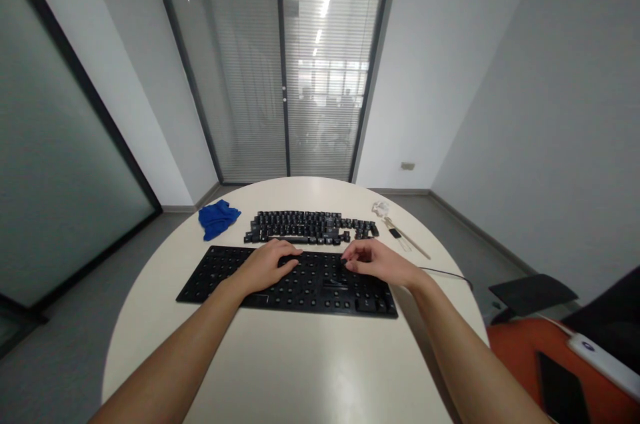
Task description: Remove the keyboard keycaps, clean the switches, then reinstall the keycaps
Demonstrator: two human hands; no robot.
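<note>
Rounded pale table — keyboard, loose keycaps, blue cloth.

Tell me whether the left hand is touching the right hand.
Apart: the head view shows a stretch of the black keyboard between the left hand and the right hand.

My keyboard is black, with rows of small pale dots. From it, at twelve o'clock, the keycaps are black with fine whitish marks. The surface is plain cream. At ten o'clock I see a solid blue cloth; at two, a whitish scrap and a tan stick; at three, a black cable. At four, the seat is orange, bearing a black phone. Far off at twelve, grey blinds carry thin horizontal stripes.
</note>
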